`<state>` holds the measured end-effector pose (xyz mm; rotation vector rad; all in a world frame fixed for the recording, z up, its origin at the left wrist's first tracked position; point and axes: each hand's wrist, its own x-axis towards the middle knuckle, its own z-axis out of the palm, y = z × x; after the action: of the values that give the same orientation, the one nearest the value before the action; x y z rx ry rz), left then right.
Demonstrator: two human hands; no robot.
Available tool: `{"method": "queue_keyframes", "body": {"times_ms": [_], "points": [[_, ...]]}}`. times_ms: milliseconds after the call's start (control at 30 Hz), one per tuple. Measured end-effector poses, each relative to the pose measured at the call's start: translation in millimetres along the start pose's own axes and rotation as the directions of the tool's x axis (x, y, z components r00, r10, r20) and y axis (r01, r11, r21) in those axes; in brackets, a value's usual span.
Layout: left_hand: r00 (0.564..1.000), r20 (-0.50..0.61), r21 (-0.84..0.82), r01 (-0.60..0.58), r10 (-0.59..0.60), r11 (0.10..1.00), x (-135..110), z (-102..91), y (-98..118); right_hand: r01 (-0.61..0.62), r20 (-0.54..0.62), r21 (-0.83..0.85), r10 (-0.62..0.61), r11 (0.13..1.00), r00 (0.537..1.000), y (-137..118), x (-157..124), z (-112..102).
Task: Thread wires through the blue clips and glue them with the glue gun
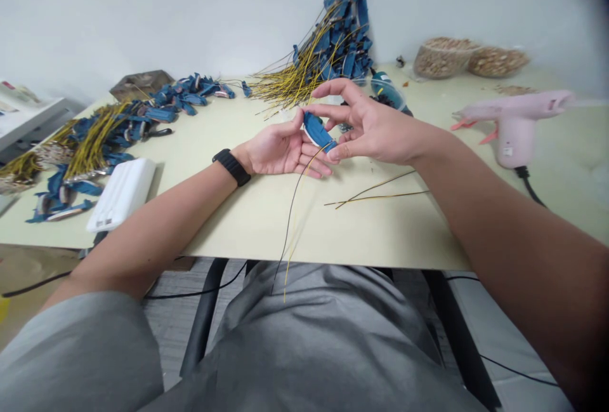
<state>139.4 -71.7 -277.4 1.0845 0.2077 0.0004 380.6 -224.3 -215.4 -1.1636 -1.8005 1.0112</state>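
Note:
Between my two hands is a small oblong part wrapped in blue tape (318, 131), with a pale edge along one side. A black wire and a yellow wire hang from its lower end past the table edge. My left hand (280, 148) lies palm up, its thumb against the part's upper end and its fingers stretched behind it. From the other side, my right hand (368, 126) has its thumb at the lower end near the wires, with the index finger raised. More black and yellow wires (375, 197) lie on the table below my right hand.
Many blue-taped parts with yellow wires (328, 44) are heaped against the wall, and more (99, 139) lie at left beside a white box-shaped device (122, 194). A pink glue gun (516, 123) stands at right, its cord trailing. Bags of tan bits (442, 56) sit behind.

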Motion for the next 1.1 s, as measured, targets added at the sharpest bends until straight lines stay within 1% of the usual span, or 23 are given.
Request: {"method": "queue_keyframes", "body": {"times_ms": [167,400,567,667,933,1100], "points": [[1.0,-0.003,-0.038,0.013,-0.013,0.999,-2,1.8,2,-0.001,0.02,-0.024,0.001,1.0,1.0,1,2,-1],[0.999,0.046,-0.044,0.002,0.0,0.999,0,-1.1,0,-0.013,0.004,-0.002,0.013,1.0,1.0,-1,0,2],[1.0,0.008,-0.007,-0.014,0.014,1.0,2,-2.2,-2,-0.053,-0.018,0.054,0.054,0.997,0.998,-6,-3,5],[1.0,-0.004,0.003,-0.015,0.015,1.0,1,-1.2,-1,-0.045,-0.021,0.071,0.047,0.996,0.999,-7,-2,4],[1.0,0.003,-0.031,0.0,0.0,1.0,1,1.4,2,-0.02,-0.098,-0.002,0.02,1.0,0.995,-5,0,4],[0.997,-0.07,-0.054,-0.047,0.043,0.997,2,7.7,2,-0.021,-0.109,0.016,0.023,1.0,0.994,1,1,4]]}}
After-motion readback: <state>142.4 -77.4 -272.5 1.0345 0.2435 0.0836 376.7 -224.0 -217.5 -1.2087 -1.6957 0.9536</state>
